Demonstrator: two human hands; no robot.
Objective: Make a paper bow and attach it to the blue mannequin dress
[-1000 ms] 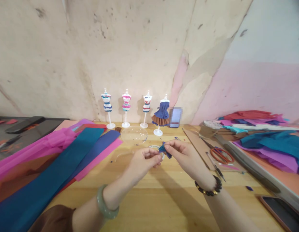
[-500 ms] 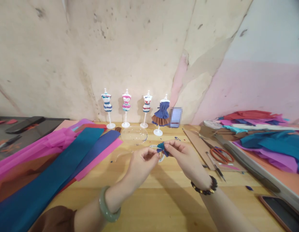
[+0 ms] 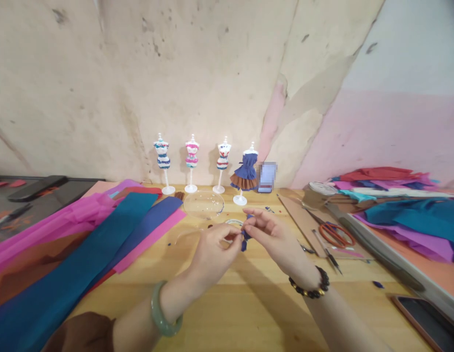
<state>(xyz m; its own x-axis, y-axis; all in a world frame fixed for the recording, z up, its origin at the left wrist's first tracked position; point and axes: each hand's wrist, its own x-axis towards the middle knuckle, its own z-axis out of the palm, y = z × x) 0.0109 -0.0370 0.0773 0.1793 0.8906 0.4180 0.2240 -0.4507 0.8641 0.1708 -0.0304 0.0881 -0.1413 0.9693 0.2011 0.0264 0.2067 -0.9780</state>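
Note:
Between my fingertips is a small gathered piece of dark blue crepe paper [image 3: 244, 246], partly hidden by the fingers. My left hand [image 3: 216, 248] pinches its left edge with thumb and forefinger. On the other side, my right hand [image 3: 273, 240] grips it between thumb and fingers. A pale ring [image 3: 234, 222], perhaps a tape roll, lies on the table just behind the fingers. Farther back stands a small dress form [image 3: 245, 168] in a blue dress with a brown pleated ruffle.
Several other small dress forms [image 3: 192, 159] line the wall. Long coloured crepe paper strips [image 3: 113, 234] spread at left. A clear round dish [image 3: 204, 204] sits mid-table. Orange-handled scissors [image 3: 336, 234], a pen [image 3: 327, 252], a lidded cup [image 3: 320, 195] and a phone [image 3: 428, 320] are at right.
The crepe paper piece has been turned: its teal part no longer shows, and a dark blue end hangs below the fingertips. My hands have drawn closer together.

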